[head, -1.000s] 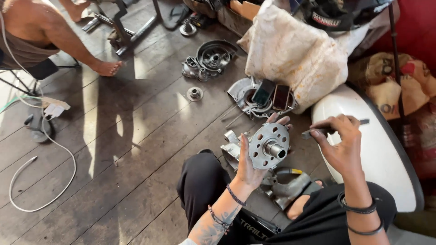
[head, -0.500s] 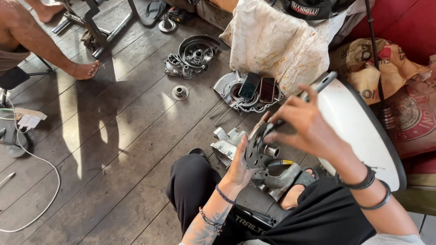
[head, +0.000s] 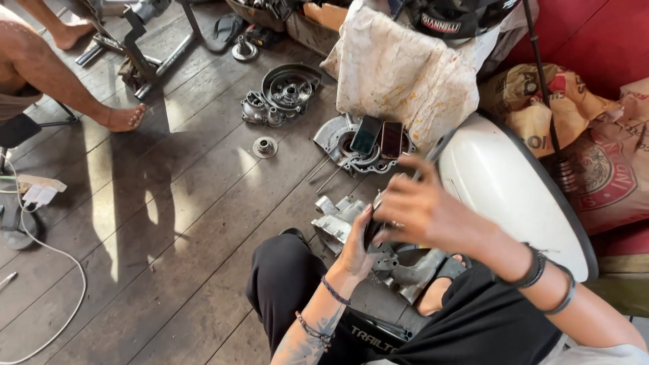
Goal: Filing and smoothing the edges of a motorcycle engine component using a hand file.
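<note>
Centre frame: left hand (head: 356, 251) cups a steel hub disc (head: 374, 233), mostly hidden; right hand (head: 420, 213) pinches a slim tool (head: 433, 153) across it. Likely heavy, rigid, oily: grip the rim. Beyond, an engine cover (head: 336, 135) lies on the floor.

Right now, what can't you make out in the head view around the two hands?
- Round metal part in the left hand: almost wholly covered by the right hand; its face and holes do not show.
- Slim tool in the right hand: motion-blurred, its tip hidden behind the fingers, so its kind is unclear.
- Grey casting on the lap: partly hidden by both hands.
- Two phones on the casing: screens too small to read.
</note>
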